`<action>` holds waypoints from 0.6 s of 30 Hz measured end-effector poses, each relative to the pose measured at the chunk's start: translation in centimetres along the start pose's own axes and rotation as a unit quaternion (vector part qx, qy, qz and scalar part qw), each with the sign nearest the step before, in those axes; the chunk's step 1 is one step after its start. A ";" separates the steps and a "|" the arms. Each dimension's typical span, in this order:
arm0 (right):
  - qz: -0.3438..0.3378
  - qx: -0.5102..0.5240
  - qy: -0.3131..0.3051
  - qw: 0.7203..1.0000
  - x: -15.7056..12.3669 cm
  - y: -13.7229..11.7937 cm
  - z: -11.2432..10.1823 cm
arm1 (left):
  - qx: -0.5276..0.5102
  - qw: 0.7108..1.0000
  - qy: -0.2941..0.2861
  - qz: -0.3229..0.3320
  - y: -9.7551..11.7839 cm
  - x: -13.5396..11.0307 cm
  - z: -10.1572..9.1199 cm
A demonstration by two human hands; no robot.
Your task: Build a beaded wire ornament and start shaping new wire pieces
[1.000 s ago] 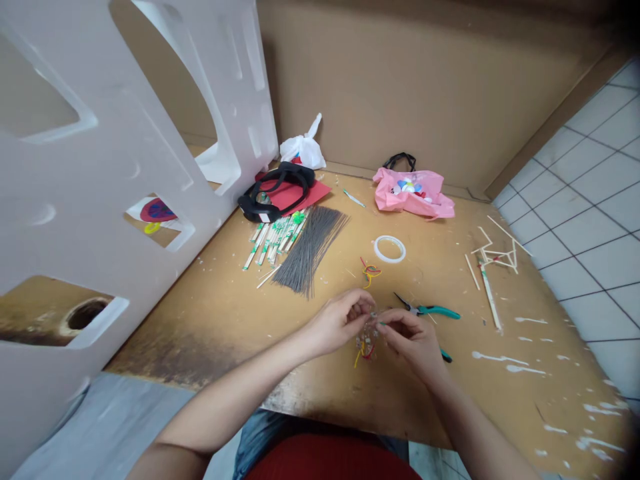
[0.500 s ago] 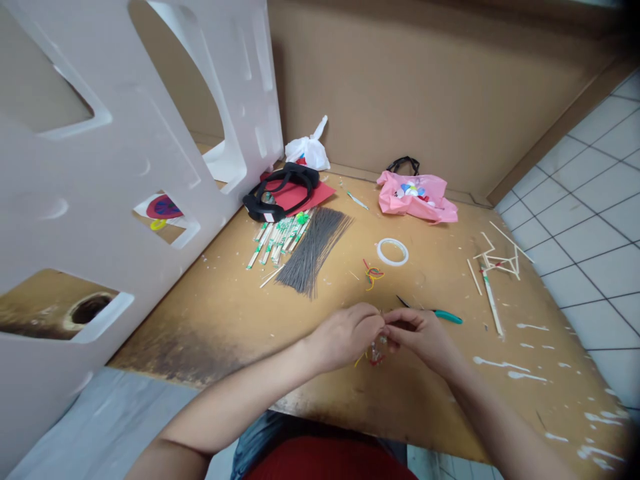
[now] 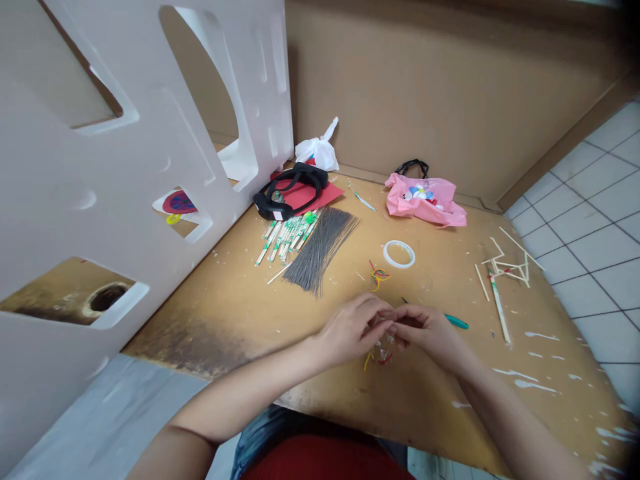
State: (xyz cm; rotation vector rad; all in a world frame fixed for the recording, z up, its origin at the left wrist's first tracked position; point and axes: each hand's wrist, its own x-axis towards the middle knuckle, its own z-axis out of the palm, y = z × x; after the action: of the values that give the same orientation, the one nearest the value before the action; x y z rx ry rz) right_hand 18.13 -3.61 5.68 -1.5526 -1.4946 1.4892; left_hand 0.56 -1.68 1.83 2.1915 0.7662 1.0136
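Above the front part of the table, my left hand (image 3: 356, 330) and my right hand (image 3: 431, 330) meet with their fingertips pinched together. What lies between the fingers is too small and covered to make out. Just under the fingertips shows a small cluster of clear, shiny bits (image 3: 384, 348) with red and yellow strands, partly hidden by the hands. A teal-handled tool (image 3: 457, 321) lies behind my right hand, which covers its middle. Beyond the hands rests a little tangle of yellow and red wires (image 3: 379, 277).
Further back are a tape roll (image 3: 399, 254), grey wires (image 3: 323, 250), wrapped chopsticks (image 3: 283, 239), a black headset (image 3: 291, 190) and a pink bag (image 3: 425, 201). A stick frame (image 3: 510, 267) lies at right. A white plastic panel (image 3: 150, 133) stands along the left.
The view has turned slightly left, so the table things sit further right. My fingers have shifted a little around the pinch, and my right hand now covers more of the teal-handled tool.
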 end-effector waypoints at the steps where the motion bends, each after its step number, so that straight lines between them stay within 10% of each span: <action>1: 0.001 0.008 0.011 1.000 0.0 0.0 -0.1 | -0.007 1.000 -0.002 -0.012 -0.1 0.1 -0.1; 18: 0.010 0.059 0.013 0.998 0.3 0.6 -0.5 | -0.007 1.000 -0.007 -0.020 -0.9 0.2 0.7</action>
State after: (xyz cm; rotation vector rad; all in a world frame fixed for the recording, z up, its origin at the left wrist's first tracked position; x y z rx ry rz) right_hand 18.75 -3.33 5.14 -1.5154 -1.3554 1.5344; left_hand 0.99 -1.07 0.91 2.1602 0.7911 0.9795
